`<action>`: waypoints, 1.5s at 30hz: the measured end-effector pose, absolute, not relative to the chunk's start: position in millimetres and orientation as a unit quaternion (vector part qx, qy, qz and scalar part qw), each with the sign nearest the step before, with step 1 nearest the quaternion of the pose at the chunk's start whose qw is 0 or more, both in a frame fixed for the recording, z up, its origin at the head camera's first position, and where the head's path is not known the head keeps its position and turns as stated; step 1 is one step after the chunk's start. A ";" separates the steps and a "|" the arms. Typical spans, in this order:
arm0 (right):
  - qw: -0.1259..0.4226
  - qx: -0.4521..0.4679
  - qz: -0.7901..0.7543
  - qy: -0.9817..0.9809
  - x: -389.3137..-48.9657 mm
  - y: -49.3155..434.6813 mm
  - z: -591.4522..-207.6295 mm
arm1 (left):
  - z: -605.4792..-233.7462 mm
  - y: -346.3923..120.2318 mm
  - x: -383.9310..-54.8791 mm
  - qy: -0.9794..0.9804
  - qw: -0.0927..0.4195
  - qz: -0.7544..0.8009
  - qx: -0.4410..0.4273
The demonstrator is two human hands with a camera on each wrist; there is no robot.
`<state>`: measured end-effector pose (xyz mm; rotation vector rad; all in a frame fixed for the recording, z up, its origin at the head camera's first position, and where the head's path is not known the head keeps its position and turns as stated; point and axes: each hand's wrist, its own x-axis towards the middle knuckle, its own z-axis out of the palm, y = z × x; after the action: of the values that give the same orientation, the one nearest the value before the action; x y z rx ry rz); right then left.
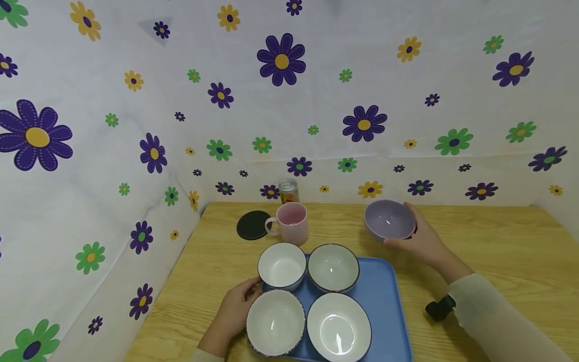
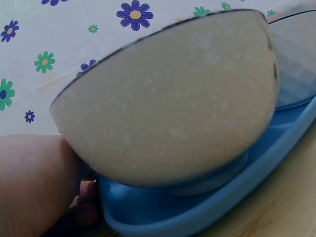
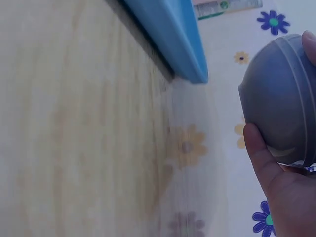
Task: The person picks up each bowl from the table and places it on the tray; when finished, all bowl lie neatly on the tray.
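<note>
My right hand (image 1: 418,241) holds a purple bowl (image 1: 389,219) by its right side, thumb at the near side and fingers behind the far rim. The right wrist view shows the bowl's outside (image 3: 276,98), tilted in the hand (image 3: 291,197). My left hand (image 1: 235,306) is at the left edge of a blue tray (image 1: 384,301), its fingers curled at the edge beside the white bowls; the fingertips are partly hidden. On the tray stand a back-left bowl (image 1: 282,265), a back-right bowl (image 1: 333,267), a front-left bowl (image 1: 276,323) and a front-right bowl (image 1: 339,327).
Behind the tray stands a pink mug (image 1: 296,231), its handle to the left. A drink can (image 1: 288,190) is behind the mug, and a black round coaster (image 1: 253,225) lies left of it. Flower-patterned cloth (image 1: 316,100) walls the wooden table (image 1: 488,236) at the back and left.
</note>
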<state>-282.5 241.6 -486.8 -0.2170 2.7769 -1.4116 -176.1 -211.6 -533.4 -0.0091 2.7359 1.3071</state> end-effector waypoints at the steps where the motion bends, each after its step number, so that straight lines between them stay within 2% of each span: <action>1: 0.006 -0.076 -0.453 0.888 -278.7 241.7 -485.5 | -533.4 -211.4 -176.0 0.901 0.055 0.429 -0.003; 12: -0.007 -0.150 -0.467 0.872 -235.2 245.6 -474.4 | -533.9 -211.9 -176.2 0.903 0.053 0.427 -0.002; 23: 0.024 -0.239 -0.526 0.816 -196.0 243.1 -473.5 | -534.1 -211.8 -178.9 0.901 0.047 0.432 -0.005; 28: 0.036 -0.263 -0.540 0.799 -184.7 246.8 -482.5 | -533.4 -212.4 -179.0 0.902 0.041 0.431 0.007; 33: 0.078 -0.271 -0.531 0.799 -177.3 246.5 -489.3 | -537.0 -213.6 -174.4 0.902 0.056 0.429 -0.005; 45: 0.110 -0.264 -0.534 0.796 -169.2 243.4 -494.1 | -532.2 -211.2 -175.7 0.903 0.053 0.427 -0.001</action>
<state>-169.2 243.4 -494.1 -0.7754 2.3384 -1.5687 -175.7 -211.2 -532.2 -0.0036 2.7451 1.2977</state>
